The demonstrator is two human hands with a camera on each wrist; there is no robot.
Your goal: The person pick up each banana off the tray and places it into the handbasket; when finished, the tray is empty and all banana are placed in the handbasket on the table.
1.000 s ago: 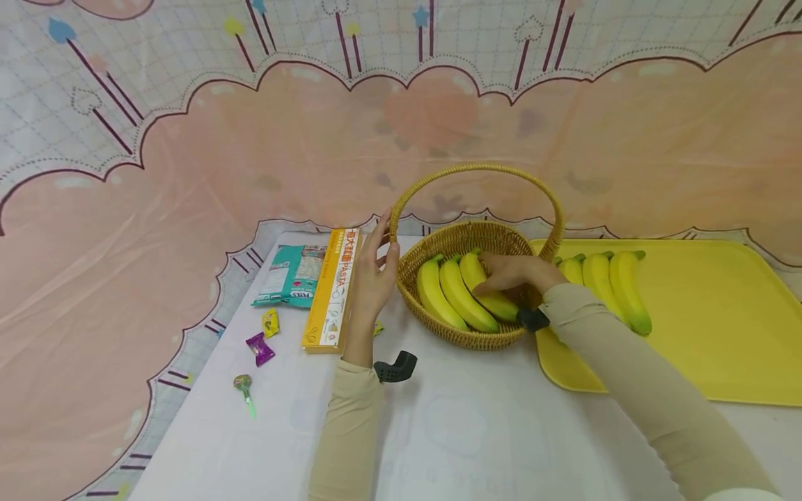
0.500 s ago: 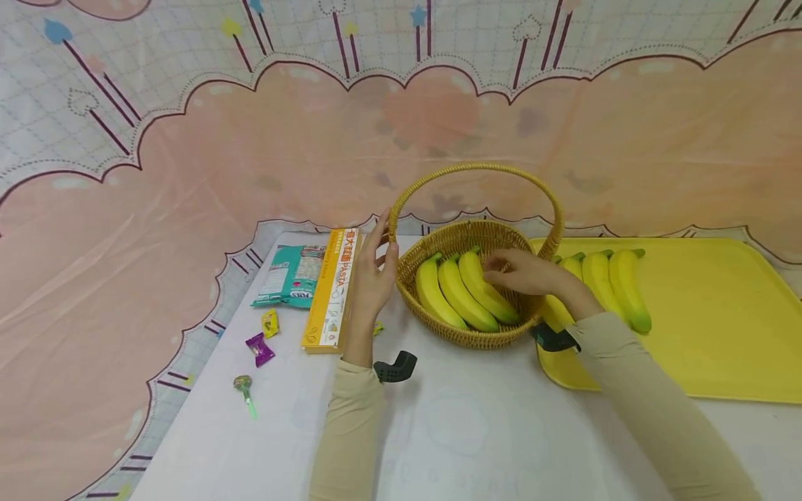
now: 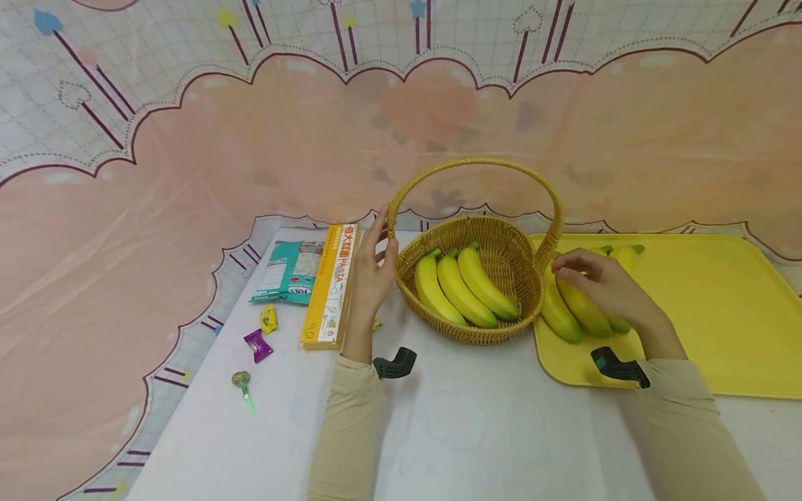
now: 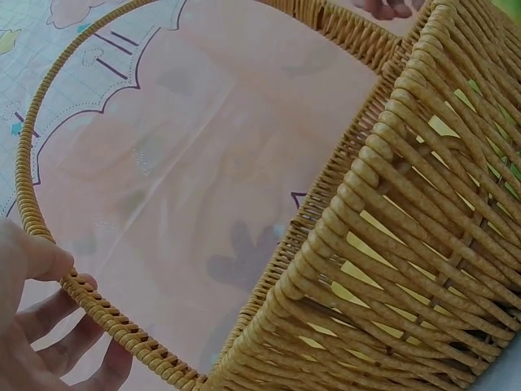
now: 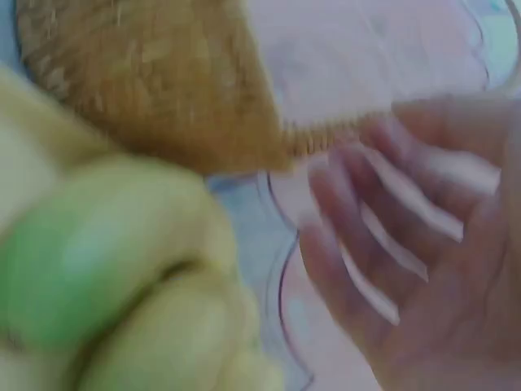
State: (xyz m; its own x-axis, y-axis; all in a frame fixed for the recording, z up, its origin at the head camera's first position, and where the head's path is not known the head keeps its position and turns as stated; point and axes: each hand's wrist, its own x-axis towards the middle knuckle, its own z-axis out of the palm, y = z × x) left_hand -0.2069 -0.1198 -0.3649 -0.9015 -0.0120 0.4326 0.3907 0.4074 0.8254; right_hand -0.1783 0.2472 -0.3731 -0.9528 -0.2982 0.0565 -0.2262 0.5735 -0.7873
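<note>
Moved out of the basket (image 3: 501,306) since a second ago, the right hand (image 3: 601,282) now rests open-fingered on the tray bananas (image 3: 579,309), gripping none, while three bananas (image 3: 464,285) already lie inside and the left hand (image 3: 372,278) pinches the handle (image 3: 476,163).

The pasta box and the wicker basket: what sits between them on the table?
In the head view, the left hand stands between the pasta box and the wicker basket, its fingers on the basket's handle.

the right hand (image 3: 601,285) left the basket (image 3: 501,240) and now rests on the tray's bananas (image 3: 579,309) (fingers loose).
</note>
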